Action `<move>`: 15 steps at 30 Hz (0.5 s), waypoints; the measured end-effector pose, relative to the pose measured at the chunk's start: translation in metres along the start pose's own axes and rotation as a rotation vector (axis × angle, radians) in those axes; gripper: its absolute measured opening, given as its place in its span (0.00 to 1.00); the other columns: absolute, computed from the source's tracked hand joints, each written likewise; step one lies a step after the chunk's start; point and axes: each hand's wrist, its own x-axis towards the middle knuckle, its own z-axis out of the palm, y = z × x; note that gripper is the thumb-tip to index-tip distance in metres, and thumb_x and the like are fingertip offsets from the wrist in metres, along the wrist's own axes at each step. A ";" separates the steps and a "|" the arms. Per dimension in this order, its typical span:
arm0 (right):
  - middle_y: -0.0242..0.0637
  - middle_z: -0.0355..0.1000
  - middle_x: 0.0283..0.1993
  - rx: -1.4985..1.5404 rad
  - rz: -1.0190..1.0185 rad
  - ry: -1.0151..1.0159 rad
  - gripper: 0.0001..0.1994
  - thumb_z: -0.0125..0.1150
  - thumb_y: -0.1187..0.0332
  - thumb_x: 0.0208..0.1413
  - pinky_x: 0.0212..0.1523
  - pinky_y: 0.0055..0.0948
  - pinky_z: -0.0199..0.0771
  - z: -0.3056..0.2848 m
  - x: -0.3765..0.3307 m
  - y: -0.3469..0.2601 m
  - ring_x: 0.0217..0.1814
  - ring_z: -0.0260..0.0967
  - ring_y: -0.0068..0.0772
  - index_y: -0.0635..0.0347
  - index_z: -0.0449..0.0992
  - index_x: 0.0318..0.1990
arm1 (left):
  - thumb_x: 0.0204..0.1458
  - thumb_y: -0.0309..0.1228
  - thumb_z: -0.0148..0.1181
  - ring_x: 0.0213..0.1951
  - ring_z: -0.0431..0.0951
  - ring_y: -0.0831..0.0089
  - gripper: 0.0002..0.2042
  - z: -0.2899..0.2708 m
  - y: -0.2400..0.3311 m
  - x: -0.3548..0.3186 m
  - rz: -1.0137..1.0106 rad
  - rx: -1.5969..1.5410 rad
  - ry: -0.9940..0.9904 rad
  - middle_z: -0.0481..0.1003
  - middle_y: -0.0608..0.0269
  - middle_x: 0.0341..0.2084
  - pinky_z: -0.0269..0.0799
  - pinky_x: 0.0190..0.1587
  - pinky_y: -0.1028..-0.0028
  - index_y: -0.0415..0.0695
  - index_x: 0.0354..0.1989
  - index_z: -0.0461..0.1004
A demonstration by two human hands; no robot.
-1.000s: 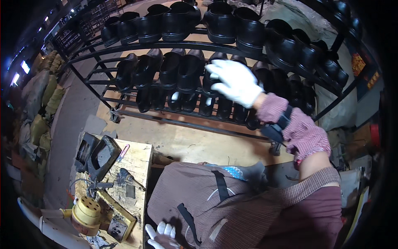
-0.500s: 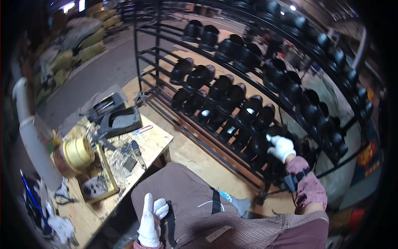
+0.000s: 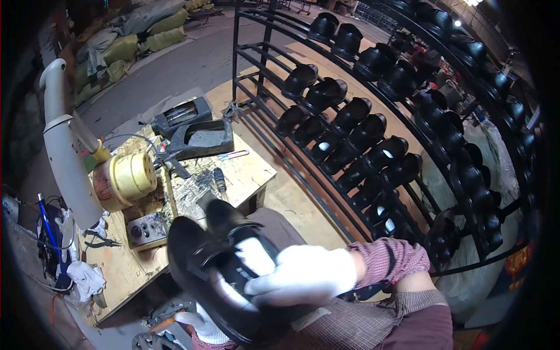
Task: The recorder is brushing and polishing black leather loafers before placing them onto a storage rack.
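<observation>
A pair of black shoes [image 3: 189, 251] hangs over my lap, glossy, with pale labels on the insoles. My right hand [image 3: 312, 274], in a white glove, is closed on them with its fingers at the shoe openings. Below and left of the shoes is my left hand [image 3: 205, 325], also gloved in white. One digit of it stretches out to the left; the shoes hide the other fingers. I cannot tell whether it touches the shoes.
A black rack [image 3: 280, 149] holds rows of black shoes on the right. On the wooden bench [image 3: 256, 175] stand a yellow round machine part [image 3: 131, 178], a grey pipe [image 3: 70, 169], a black tray [image 3: 201, 140], a screwdriver [image 3: 219, 179] and pliers [image 3: 100, 240]. Sacks [image 3: 166, 41] lie behind.
My right hand has come from the rack back over my lap, now with a pair of black shoes. My left hand has dropped lower and is partly hidden. The view has swung left.
</observation>
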 end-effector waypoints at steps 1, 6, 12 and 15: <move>0.50 0.78 0.38 -0.018 0.021 -0.025 0.15 0.52 0.54 0.68 0.37 0.47 0.80 0.012 0.016 0.002 0.35 0.79 0.58 0.48 0.74 0.54 | 0.56 0.77 0.43 0.75 0.56 0.53 0.55 0.003 0.003 0.002 0.048 -0.058 0.006 0.51 0.53 0.78 0.49 0.76 0.54 0.48 0.82 0.45; 0.43 0.78 0.57 -0.278 -0.327 0.213 0.23 0.57 0.71 0.62 0.26 0.35 0.78 0.045 0.042 0.033 0.25 0.77 0.39 0.52 0.76 0.66 | 0.58 0.76 0.41 0.72 0.62 0.56 0.49 -0.020 0.035 0.016 0.307 -0.058 0.404 0.61 0.60 0.74 0.53 0.76 0.53 0.53 0.80 0.53; 0.50 0.75 0.61 -0.295 -0.097 0.160 0.23 0.67 0.62 0.58 0.32 0.38 0.79 0.068 0.031 0.056 0.33 0.79 0.45 0.59 0.75 0.59 | 0.61 0.71 0.44 0.68 0.70 0.56 0.46 -0.049 0.090 0.033 0.354 0.043 0.486 0.67 0.54 0.70 0.66 0.72 0.54 0.47 0.77 0.57; 0.62 0.73 0.62 -0.369 -0.094 0.583 0.29 0.67 0.52 0.59 0.41 0.46 0.79 0.074 0.028 0.066 0.43 0.79 0.59 0.67 0.76 0.59 | 0.63 0.68 0.47 0.67 0.72 0.55 0.43 -0.050 0.114 0.055 0.306 -0.080 0.512 0.69 0.53 0.69 0.69 0.71 0.54 0.47 0.76 0.59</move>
